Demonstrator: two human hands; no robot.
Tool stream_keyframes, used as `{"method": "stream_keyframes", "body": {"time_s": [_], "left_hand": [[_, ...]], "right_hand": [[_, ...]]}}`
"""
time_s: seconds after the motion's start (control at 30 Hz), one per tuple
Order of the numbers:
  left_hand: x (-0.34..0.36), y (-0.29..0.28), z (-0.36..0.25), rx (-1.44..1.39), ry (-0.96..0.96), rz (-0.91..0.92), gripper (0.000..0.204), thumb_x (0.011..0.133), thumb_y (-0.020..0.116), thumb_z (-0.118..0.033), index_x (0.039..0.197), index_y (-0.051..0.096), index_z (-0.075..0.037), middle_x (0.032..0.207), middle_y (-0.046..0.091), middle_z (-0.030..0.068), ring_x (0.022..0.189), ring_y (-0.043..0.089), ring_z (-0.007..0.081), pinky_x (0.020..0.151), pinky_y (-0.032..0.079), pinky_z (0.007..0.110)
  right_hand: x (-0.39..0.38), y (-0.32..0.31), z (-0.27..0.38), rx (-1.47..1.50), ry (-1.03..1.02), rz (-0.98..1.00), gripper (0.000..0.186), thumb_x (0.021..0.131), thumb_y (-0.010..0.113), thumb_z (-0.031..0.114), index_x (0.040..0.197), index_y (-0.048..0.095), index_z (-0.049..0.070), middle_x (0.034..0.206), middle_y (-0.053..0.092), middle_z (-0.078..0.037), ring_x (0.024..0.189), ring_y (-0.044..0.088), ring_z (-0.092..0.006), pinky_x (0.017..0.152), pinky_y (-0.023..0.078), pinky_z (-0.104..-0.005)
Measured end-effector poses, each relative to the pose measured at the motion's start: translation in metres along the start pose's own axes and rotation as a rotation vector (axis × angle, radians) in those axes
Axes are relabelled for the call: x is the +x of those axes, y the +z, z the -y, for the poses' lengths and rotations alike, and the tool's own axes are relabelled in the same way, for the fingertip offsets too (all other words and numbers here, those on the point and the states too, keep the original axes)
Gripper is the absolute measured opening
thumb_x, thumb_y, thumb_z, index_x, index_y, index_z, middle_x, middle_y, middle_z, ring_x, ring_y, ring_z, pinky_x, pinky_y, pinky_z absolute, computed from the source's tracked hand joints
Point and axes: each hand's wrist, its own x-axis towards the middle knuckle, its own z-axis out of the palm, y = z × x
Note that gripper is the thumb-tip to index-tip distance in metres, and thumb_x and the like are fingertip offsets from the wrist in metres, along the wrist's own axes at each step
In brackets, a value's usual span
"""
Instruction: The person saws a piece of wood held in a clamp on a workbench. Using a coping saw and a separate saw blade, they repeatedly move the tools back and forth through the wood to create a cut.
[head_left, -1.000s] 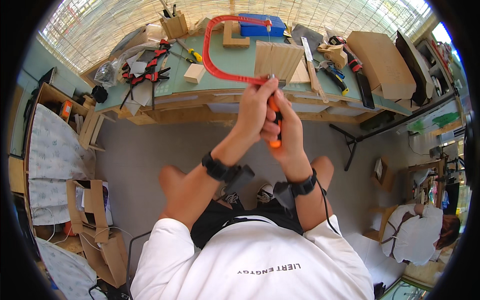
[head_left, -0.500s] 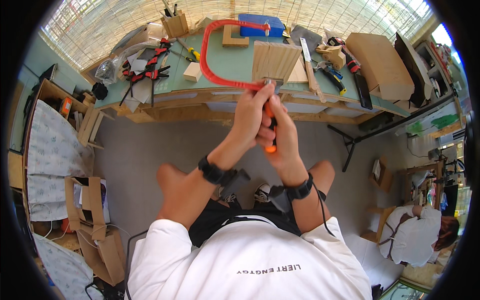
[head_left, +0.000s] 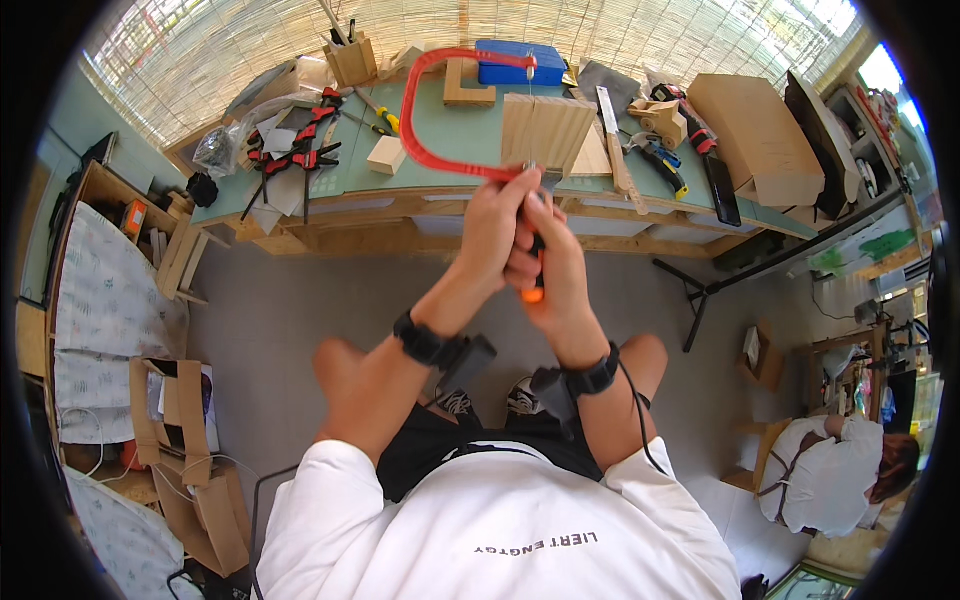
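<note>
Both hands grip the orange-and-black handle (head_left: 532, 294) of a red coping saw (head_left: 410, 110), held at the near edge of the bench. My left hand (head_left: 492, 225) has its fingers wrapped round the handle, its thumb near the frame's lower end. My right hand (head_left: 555, 270) is closed on it from the right, partly hiding the handle. The thin blade runs from the far end of the frame toward my hands, over a pale wooden board (head_left: 548, 130) that stands at the bench edge; a cut line shows at its top. What holds the board is hidden behind my hands.
The green bench (head_left: 360, 180) holds bar clamps (head_left: 295, 160), a wood block (head_left: 386, 155), a blue box (head_left: 505, 60), pliers (head_left: 665, 170), a black phone (head_left: 720, 190) and cardboard (head_left: 750, 130). A black stand (head_left: 700, 295) is at right, a seated person (head_left: 820, 470) at lower right, cartons (head_left: 195, 510) at lower left.
Both hands and the saw have shifted a little left and down in the view, staying gripped on the handle. The bench and board also sit slightly lower in the picture.
</note>
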Motion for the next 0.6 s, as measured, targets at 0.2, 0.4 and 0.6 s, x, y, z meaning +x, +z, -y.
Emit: {"method": "stream_keyframes", "body": {"time_s": [0.2,0.4,0.6], "left_hand": [[-0.010,0.002,0.013,-0.007,0.016,-0.016,0.030,0.100,0.057,-0.029,0.111,0.058,-0.001,0.072,0.060,0.0076,0.068,0.063,0.0175,0.061,0.052,0.030],[0.013,-0.003,-0.016,0.123,-0.142,0.012,0.030,0.101,0.055,-0.027,0.114,0.056,0.000,0.077,0.061,0.0083,0.067,0.063,0.0185,0.061,0.053,0.030],[-0.012,-0.001,0.024,-0.040,0.120,0.004,0.031,0.101,0.055,-0.027,0.116,0.055,0.000,0.077,0.061,0.0087,0.070,0.064,0.0190,0.061,0.053,0.031]], "right_hand": [[-0.026,-0.003,-0.008,0.003,0.040,-0.032,0.021,0.101,0.056,0.031,0.087,0.046,0.018,0.069,0.048,0.004,0.047,0.045,-0.0061,0.037,0.029,-0.0207],[0.018,-0.006,0.008,0.112,0.039,0.114,0.018,0.103,0.055,0.031,0.089,0.050,0.020,0.071,0.049,0.004,0.046,0.040,-0.0032,0.036,0.028,-0.0175],[-0.019,-0.009,-0.007,0.030,0.034,0.009,0.017,0.103,0.055,0.032,0.091,0.050,0.020,0.068,0.047,0.004,0.044,0.040,-0.0042,0.035,0.027,-0.0178]]}}
